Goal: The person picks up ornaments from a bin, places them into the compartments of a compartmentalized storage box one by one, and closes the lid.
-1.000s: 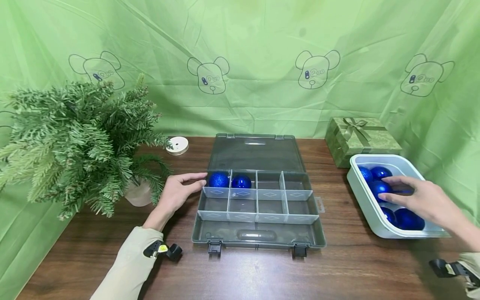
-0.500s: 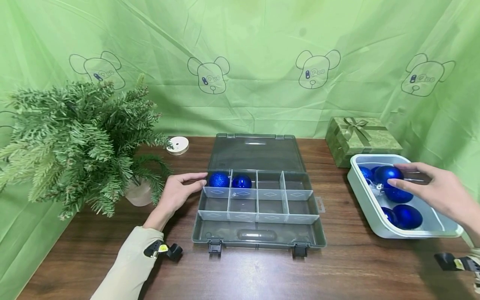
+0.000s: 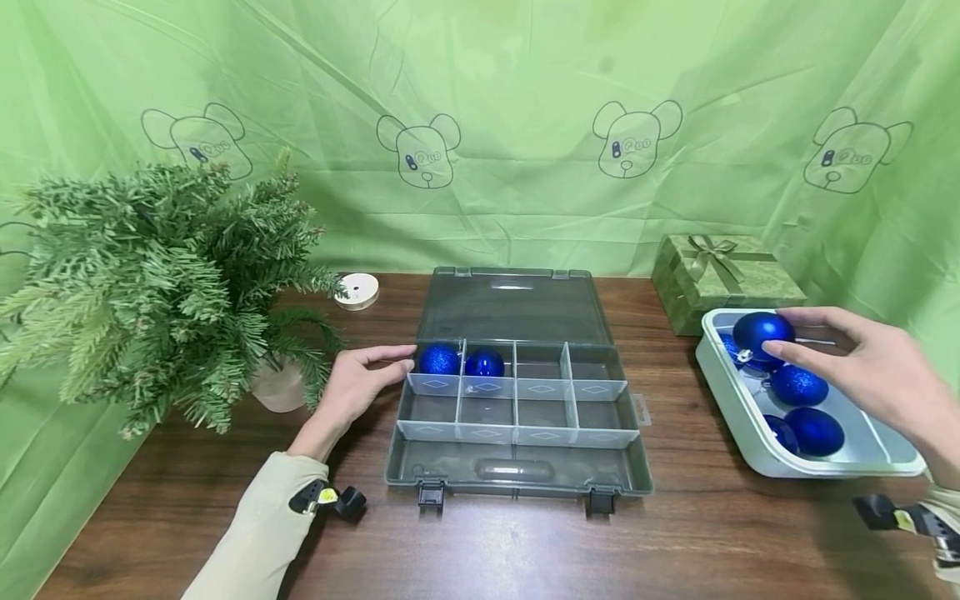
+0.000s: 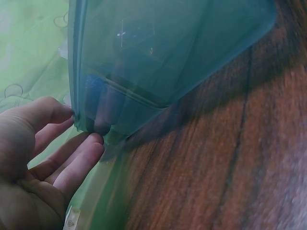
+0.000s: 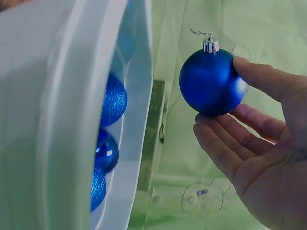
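Raised since the earlier frame: matte blue bauble, pinched by the right hand above the pale tub, at right; left hand, fingers relaxed, touches the divided box, lower centre.

Potted evergreen, white spool, green gift box
They stand on a wooden counter before a green cloth printed with cartoon animal heads.

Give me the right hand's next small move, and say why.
Probably carry the matte blue ball toward the third back-row compartment of the divided case. The right hand already holds it clear of the balls in the pale tub, and the two compartments to that one's left each show a ball.
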The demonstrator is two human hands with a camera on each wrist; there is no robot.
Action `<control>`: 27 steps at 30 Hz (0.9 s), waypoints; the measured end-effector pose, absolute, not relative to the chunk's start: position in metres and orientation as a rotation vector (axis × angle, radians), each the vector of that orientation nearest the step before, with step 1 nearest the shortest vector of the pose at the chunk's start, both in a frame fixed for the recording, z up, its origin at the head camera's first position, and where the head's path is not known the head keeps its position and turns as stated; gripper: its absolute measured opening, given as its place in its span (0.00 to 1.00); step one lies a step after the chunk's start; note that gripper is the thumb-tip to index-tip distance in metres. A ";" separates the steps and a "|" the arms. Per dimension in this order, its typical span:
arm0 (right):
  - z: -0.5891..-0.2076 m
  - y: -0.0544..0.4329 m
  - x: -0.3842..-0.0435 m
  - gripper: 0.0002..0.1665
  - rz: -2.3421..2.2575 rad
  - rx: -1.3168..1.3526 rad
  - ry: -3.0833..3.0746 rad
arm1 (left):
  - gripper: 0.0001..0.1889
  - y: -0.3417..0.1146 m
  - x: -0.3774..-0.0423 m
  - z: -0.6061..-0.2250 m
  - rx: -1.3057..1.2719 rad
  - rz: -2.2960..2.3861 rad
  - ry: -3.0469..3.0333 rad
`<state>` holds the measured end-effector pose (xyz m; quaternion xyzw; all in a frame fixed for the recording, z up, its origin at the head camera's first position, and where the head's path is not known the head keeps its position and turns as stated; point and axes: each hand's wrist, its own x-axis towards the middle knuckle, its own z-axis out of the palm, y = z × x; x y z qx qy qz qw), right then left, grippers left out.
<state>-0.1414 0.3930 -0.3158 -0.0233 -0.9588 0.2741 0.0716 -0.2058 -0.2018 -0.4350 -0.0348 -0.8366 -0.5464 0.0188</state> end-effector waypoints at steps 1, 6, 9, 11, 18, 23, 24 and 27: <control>-0.315 0.390 -0.142 0.37 0.831 -0.065 -2.879 | 0.17 -0.202 -0.206 -0.435 -0.109 -1.696 -2.597; -0.312 0.374 -0.144 0.34 0.878 -0.014 -2.854 | 0.16 -0.201 -0.207 -0.435 -0.108 -1.693 -2.591; -0.311 0.364 -0.147 0.33 0.879 0.029 -2.845 | 0.17 -0.202 -0.206 -0.435 -0.102 -1.693 -2.592; -0.310 0.357 -0.149 0.33 0.864 0.056 -2.842 | 0.17 -0.201 -0.206 -0.435 -0.099 -1.693 -2.594; -0.311 0.335 -0.156 0.33 0.912 0.154 -2.837 | 0.17 -0.201 -0.204 -0.434 -0.110 -1.725 -2.574; -0.312 0.318 -0.161 0.34 0.933 0.178 -2.844 | 0.18 -0.200 -0.204 -0.433 -0.114 -1.737 -2.566; -0.312 0.315 -0.162 0.34 0.934 0.180 -2.848 | 0.18 -0.200 -0.204 -0.432 -0.114 -1.737 -2.567; -0.313 0.305 -0.165 0.34 0.945 0.224 -2.847 | 0.17 -0.200 -0.204 -0.432 -0.114 -1.728 -2.573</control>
